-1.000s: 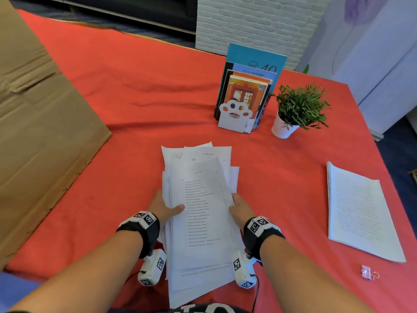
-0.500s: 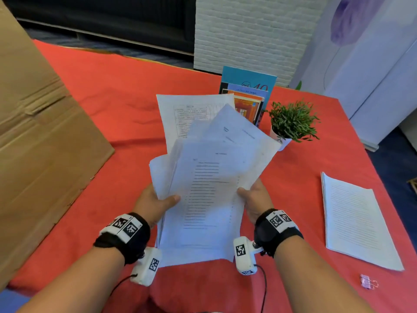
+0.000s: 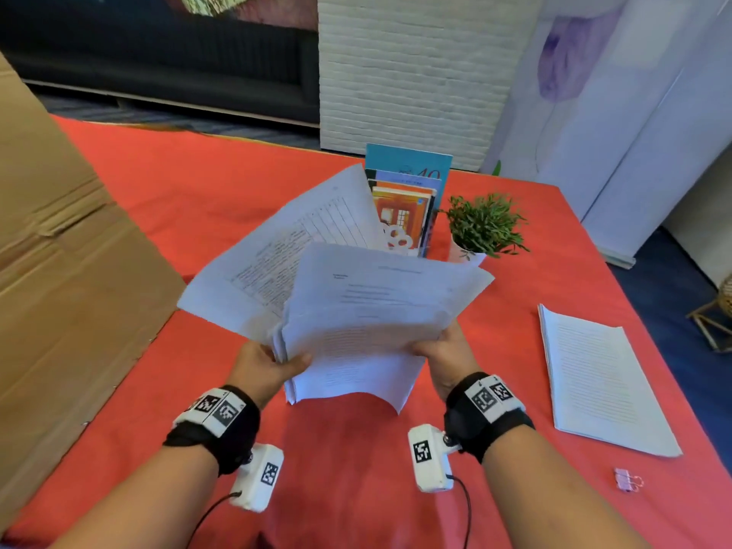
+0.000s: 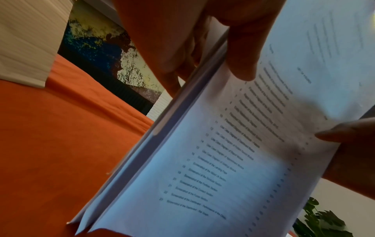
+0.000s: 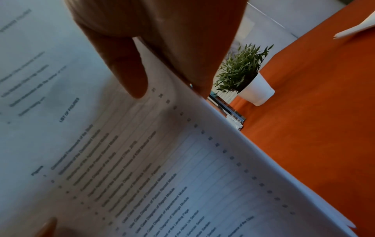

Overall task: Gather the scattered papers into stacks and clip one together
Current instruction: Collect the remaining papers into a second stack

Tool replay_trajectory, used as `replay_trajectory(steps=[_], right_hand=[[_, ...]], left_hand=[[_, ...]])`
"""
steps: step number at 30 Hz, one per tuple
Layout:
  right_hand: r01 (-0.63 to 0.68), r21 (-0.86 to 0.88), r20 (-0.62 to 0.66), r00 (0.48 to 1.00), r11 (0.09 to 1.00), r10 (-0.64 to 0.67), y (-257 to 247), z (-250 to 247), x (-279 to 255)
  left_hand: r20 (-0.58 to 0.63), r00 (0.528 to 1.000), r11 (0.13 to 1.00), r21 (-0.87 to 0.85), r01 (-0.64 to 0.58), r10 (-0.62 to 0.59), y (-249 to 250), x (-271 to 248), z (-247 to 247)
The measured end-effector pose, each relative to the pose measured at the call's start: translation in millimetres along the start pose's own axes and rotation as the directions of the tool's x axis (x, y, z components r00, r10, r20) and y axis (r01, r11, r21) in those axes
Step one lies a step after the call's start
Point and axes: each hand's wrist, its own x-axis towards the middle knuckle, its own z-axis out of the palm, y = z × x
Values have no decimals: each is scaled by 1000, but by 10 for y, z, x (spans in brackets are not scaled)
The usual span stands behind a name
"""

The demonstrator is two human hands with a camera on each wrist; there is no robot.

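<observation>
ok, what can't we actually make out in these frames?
- Bundle of papers: sheet count; sheets overlap, head view.
- Left hand fingers: behind the sheets; only the thumb shows in front.
- Second stack: text too small.
- Binder clip: too small to tell open or shut.
- Bookend: mostly hidden behind the raised papers.
- Wrist views: upper lines blurred.

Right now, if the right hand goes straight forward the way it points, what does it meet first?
Probably the potted plant: the right hand, gripping the papers, points up the table toward it. Depth is unclear, so it may pass just beside it.
</observation>
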Motion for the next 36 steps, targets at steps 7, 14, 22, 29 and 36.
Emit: replay_trajectory(steps=[7,14,22,29,36], right_hand=[[-41,-170,-125,992,985,20,4,-99,-27],[-48,-164,-78,996,985,35,-30,90,-39],[477,-705,147,822,525,-549,-233,181,-15],[338,-939,308,753,-59,-581,-308,415,-109],[559,-794,607,753,-240,-255,-250,927,-189]], left_hand=[[75,988,989,-68,-131,136,177,-52,110],[86,980,969,-191,-158,177,271,-33,170],[-5,955,927,-240,-288,295,485,-87,276],[-1,979,958,-203,-201,205,337,-20,243],[36,983,955,-247,-165,180,330,8,255]])
